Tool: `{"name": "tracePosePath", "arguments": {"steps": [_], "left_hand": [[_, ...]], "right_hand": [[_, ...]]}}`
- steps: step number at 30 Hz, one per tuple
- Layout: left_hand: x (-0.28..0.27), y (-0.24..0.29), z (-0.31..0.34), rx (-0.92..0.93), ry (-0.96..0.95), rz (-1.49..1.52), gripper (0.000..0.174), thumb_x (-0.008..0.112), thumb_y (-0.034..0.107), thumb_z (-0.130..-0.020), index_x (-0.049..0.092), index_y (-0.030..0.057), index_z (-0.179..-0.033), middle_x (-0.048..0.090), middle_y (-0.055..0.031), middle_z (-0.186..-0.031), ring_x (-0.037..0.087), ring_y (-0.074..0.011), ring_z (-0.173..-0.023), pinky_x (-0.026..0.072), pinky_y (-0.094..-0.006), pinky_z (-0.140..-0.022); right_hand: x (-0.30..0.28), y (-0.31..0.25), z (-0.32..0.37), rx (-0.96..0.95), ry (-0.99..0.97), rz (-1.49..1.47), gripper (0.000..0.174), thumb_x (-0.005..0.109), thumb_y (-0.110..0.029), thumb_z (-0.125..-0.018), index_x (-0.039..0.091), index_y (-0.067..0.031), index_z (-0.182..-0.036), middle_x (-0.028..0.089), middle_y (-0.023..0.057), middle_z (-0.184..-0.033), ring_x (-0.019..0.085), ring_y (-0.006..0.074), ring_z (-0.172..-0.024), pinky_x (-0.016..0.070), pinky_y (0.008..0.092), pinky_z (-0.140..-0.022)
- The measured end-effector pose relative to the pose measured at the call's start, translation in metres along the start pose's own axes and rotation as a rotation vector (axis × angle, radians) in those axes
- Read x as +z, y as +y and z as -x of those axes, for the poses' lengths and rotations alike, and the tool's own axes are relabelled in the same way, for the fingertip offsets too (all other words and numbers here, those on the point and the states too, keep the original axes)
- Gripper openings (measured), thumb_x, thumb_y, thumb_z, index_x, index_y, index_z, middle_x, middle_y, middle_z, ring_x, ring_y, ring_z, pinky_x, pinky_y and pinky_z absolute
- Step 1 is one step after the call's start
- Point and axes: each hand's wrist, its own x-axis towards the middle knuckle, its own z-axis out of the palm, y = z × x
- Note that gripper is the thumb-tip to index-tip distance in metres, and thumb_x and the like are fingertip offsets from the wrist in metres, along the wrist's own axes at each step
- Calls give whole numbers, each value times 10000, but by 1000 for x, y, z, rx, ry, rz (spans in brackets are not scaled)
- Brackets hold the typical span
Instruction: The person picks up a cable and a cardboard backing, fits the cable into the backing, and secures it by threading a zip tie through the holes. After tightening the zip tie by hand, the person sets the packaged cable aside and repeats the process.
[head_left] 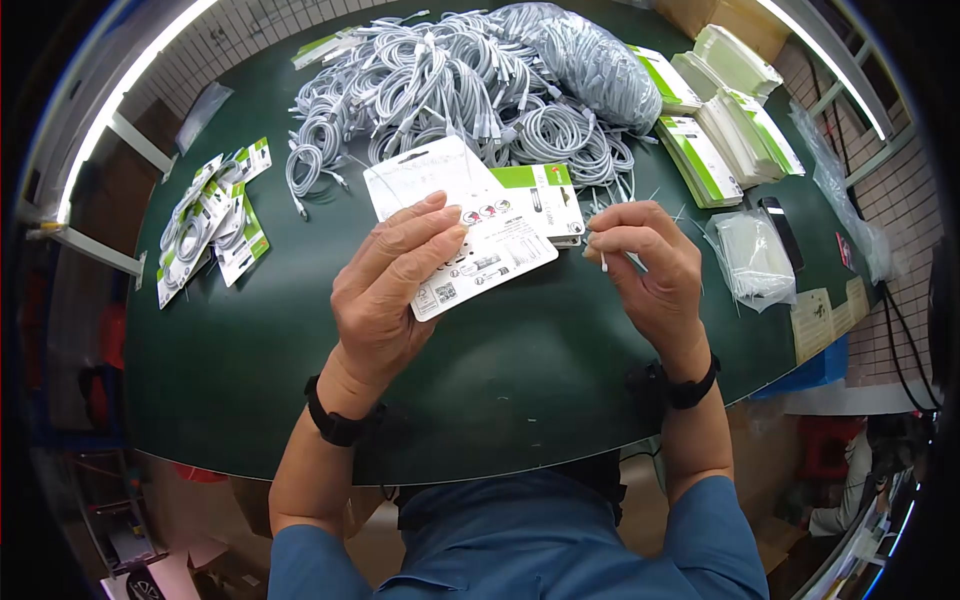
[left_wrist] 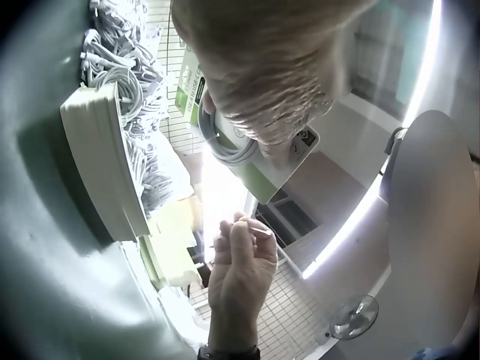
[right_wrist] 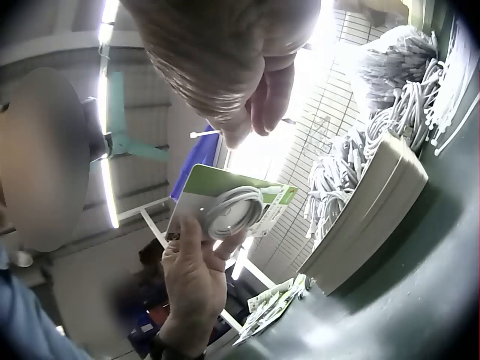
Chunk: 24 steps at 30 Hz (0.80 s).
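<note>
Left hand (head_left: 395,285) gripping white-and-green cardboard backing card (head_left: 440,180) bearing coiled white cable (right_wrist: 232,211); right hand (head_left: 650,265) pinching thin white tie (head_left: 603,262). Likely fastening; next needs tie brought to card.

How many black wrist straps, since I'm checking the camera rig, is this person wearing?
2. The left wrist strap circles the wrist of the left hand, which holds a card; the right wrist strap that of the right hand, pinching a white strip.
</note>
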Motion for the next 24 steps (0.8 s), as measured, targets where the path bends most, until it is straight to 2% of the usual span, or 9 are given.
{"name": "tracePosePath", "arguments": {"steps": [1,4,9,11,15,24], "left_hand": [[1,-2,1,18,-12,-29,322,879,87,-862,784,-18,-1152,785,-195,-1206,735,-413,-1231,586,-473,-1052],[6,-6,3,72,-21,-77,363,901,77,-796,802,36,-1143,788,-140,-1201,753,-351,-1194,634,-421,-989],[5,-9,5,103,-42,-81,339,886,44,-780,757,20,-1092,780,-146,-1187,753,-360,-1188,648,-419,-959],[6,-12,7,126,-42,-94,312,863,3,-770,696,14,-1034,776,-151,-1178,754,-371,-1180,657,-421,-937],[7,-10,8,116,-40,-67,281,840,-19,-776,660,15,-989,774,-151,-1168,759,-375,-1170,658,-429,-937],[9,-9,10,154,-58,-48,216,802,-26,-783,661,-8,-945,779,-163,-1152,763,-384,-1162,659,-444,-949]], "right_hand": [[1,-3,1,-6,-6,-33,225,817,89,-831,749,-50,-995,746,97,-1015,740,229,-856,609,338,-746],[5,-8,2,-63,-17,-104,260,829,105,-807,766,-57,-1001,753,100,-1018,743,219,-851,607,329,-735],[2,-15,0,-181,2,-218,296,876,89,-774,752,-29,-1016,764,151,-963,737,225,-814,574,323,-686],[5,-25,0,-179,37,-307,299,873,80,-796,737,-32,-1038,767,158,-963,734,224,-796,563,327,-670],[9,-38,0,-203,26,-385,307,885,35,-828,717,-45,-1073,770,175,-979,726,217,-763,544,329,-646],[15,-40,2,-123,-35,-436,279,858,70,-840,735,-33,-1069,768,190,-984,746,232,-808,570,325,-669]]}}
